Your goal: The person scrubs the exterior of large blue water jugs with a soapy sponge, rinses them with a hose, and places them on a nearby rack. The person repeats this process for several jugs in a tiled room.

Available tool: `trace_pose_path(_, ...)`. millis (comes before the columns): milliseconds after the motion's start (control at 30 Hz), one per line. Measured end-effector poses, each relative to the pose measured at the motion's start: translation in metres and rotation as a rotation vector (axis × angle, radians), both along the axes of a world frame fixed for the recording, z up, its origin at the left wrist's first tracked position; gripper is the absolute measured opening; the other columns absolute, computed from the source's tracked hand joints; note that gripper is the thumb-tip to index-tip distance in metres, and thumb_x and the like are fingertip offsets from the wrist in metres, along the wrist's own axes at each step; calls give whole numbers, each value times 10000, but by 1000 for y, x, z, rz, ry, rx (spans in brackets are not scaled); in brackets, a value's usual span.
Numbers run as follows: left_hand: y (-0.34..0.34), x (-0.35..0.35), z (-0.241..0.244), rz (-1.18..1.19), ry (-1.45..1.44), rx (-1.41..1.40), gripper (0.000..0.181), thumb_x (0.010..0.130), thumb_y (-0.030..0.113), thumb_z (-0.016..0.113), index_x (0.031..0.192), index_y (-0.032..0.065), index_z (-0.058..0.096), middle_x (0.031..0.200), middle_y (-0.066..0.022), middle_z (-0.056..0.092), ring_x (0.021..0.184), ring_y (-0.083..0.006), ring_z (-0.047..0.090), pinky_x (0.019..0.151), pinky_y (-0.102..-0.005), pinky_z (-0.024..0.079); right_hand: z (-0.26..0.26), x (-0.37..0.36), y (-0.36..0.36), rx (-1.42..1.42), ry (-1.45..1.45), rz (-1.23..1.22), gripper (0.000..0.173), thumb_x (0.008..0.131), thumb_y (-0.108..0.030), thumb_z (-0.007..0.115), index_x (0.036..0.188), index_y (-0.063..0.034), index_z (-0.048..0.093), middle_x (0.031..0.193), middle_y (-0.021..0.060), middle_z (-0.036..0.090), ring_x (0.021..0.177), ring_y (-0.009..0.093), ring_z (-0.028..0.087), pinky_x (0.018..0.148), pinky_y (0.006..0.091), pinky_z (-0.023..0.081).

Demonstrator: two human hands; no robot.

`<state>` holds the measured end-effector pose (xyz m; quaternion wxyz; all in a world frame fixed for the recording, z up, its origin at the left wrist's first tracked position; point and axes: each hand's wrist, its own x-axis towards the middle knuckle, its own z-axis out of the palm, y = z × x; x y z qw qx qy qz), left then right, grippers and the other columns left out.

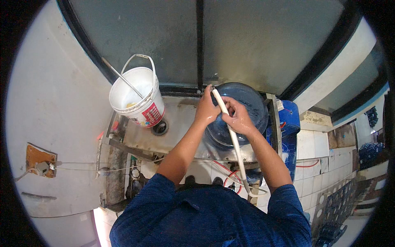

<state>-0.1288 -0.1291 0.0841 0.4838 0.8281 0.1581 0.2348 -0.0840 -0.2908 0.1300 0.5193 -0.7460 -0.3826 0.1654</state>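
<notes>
A cream-coloured flexible hose [236, 145] runs from my hands down towards the floor, where it bends near my right side. My right hand [237, 117] grips it a little below its upper end, thumb and fingers pinched round it. My left hand [206, 108] is beside that end, wet and curled, with a small dark part at its fingertips; its other fingers are hidden. Beneath both hands is a large, round, dark blue plastic container [250, 105], apparently a water jug, on a metal-topped stand [182, 123]. Its surface looks wet.
On the stand's left, a white bucket [135, 92] with a raised handle holds a metal-shafted tool [123, 78], beside a round drain opening [160, 127]. Frosted glass panels [262, 40] rise behind. A blue drum [289, 115] stands right. A thin cable [83, 169] crosses left; red tubing [236, 176] lies below.
</notes>
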Motion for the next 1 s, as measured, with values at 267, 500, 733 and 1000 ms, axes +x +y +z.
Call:
trace_pose_path(267,-13,-18,-122,-203,-479,-631,624,1059,457,412,1496,11,406,1526,-143,426,1427,-244,354,1188,-375,237,6,12,-17,-62,66,177,547,925,-198,687,1428,-38,545,1246,163,679,1141,176,602,1017,306,439)
trace_pose_path(500,-9,16,-127,-106,-288,-1147,483,1038,396,513,1354,38,582,1321,-124,625,1211,-251,579,1083,-429,412,12,15,-36,-192,-534,117,497,892,-202,680,1373,-88,624,1472,184,533,1416,332,439,1208,454,228)
trace_pose_path(733,-65,-21,-20,239,-459,-920,543,997,353,533,1426,21,523,1415,-120,561,1287,-254,527,1127,-404,355,4,18,-23,-186,-252,184,562,925,-120,619,1475,-104,507,1611,112,364,1541,319,201,1248,520,38)
trace_pose_path(1000,39,40,-43,-452,-201,-955,522,1024,397,516,1409,49,576,1458,-120,532,1332,-215,484,1152,-351,316,12,5,-8,-199,-286,226,482,923,-106,643,1402,-103,592,1538,110,475,1514,319,284,1243,537,46)
